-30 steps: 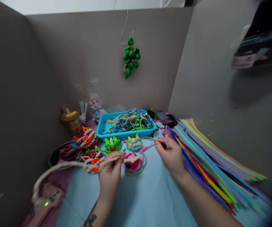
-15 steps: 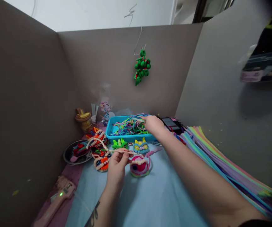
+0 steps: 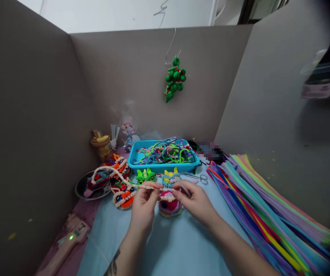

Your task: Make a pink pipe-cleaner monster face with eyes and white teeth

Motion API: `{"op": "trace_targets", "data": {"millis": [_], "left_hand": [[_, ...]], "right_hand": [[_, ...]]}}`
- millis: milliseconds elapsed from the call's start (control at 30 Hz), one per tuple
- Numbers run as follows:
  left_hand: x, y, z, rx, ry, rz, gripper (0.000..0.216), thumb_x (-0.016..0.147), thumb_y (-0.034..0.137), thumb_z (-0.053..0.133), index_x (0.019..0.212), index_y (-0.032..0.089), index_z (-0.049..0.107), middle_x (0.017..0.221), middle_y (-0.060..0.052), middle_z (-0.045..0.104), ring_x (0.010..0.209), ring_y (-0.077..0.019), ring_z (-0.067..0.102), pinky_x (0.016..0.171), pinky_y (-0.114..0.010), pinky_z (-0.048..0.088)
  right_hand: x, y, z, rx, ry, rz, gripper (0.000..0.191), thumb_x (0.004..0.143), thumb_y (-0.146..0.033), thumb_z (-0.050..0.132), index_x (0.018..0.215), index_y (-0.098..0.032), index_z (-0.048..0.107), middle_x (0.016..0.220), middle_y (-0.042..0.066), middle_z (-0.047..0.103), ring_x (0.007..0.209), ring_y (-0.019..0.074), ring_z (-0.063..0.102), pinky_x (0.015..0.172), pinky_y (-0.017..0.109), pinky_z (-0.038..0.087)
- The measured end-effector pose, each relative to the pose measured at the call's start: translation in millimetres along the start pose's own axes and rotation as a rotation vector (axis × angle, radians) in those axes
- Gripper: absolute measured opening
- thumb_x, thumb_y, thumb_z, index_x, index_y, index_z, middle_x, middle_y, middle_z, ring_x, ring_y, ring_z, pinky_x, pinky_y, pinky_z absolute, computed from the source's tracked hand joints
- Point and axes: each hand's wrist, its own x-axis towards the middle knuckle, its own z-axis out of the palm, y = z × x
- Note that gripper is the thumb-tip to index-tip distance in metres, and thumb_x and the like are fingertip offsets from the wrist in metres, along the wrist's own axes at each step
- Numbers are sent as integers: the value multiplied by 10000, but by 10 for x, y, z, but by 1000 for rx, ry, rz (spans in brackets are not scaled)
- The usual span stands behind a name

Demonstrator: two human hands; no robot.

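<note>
A long cream pipe cleaner (image 3: 111, 168) arches from the left into the fingers of my left hand (image 3: 144, 201), which are pinched on it. Its strand runs on to the right, where the thumb and fingers of my right hand (image 3: 196, 199) close on it too. A pale strip (image 3: 185, 189) stands out by my right fingers; whether it belongs to the same strand I cannot tell. Just below and between the hands sits a round pink piece (image 3: 170, 207) with a cream band and a dark spot. Behind them are a blue-and-yellow figure (image 3: 167, 177) and a green one (image 3: 145, 176).
A blue tray (image 3: 153, 167) of tangled pipe cleaner pieces stands behind, with scissors (image 3: 203, 178) at its right front. Long coloured pipe cleaners (image 3: 257, 207) cover the right side. At left lie orange figures (image 3: 124, 199), a round bowl (image 3: 80, 191) and a pink glue gun (image 3: 73, 239).
My right hand has come back from the tray toward me and now meets the strand beside my left hand. The left hand has stayed nearly in place.
</note>
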Motion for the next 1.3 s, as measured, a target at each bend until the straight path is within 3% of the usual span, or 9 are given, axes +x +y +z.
{"op": "trace_targets", "data": {"millis": [133,267,467,667,900,1133,1300], "left_hand": [[-7,-40,-2,4,-13,23,123,725,268,698,752,169,631,766,-11,626,722,-124,585,615,-197,457],[-22,-50,7,-2,-38,22,118,739,273,688,759,173,630,796,-15,636,720,-120,587,631,-202,473],[-83,-24,81,188,-154,-69,173,701,241,705,851,168,658,811,-37,672,738,-155,622,676,-247,501],[-109,-28,109,385,-112,68,87,721,251,672,737,169,697,721,-38,690,699,-172,627,652,-260,503],[-108,-24,100,305,-147,113,47,706,209,679,676,181,703,697,-44,704,688,-180,640,647,-273,513],[-87,-5,32,253,-70,168,52,739,190,658,689,177,668,726,-33,661,720,-161,616,680,-266,503],[-80,29,62,306,-166,327,86,754,190,656,669,187,669,721,-36,635,745,-170,601,707,-285,489]], "right_hand": [[-97,93,69,74,30,72,130,782,-274,586,740,-166,645,656,14,637,569,140,569,515,228,444],[-157,121,92,85,65,106,102,784,-249,589,799,-168,648,686,9,651,579,135,576,539,228,457],[-208,90,56,-3,116,-115,67,805,-188,585,813,-195,651,759,20,662,720,154,613,655,246,476],[-253,76,51,0,133,-219,107,787,-134,588,863,-202,618,775,15,644,669,131,591,607,227,477],[-311,8,34,68,153,-215,38,821,-192,579,853,-207,567,700,-6,612,526,96,534,499,205,449],[-298,67,24,177,146,-95,47,837,-231,576,877,-206,581,746,11,630,616,123,597,561,222,491],[-264,3,-19,73,92,-284,164,820,-179,586,969,-217,643,863,51,642,768,157,610,636,255,506]]}}
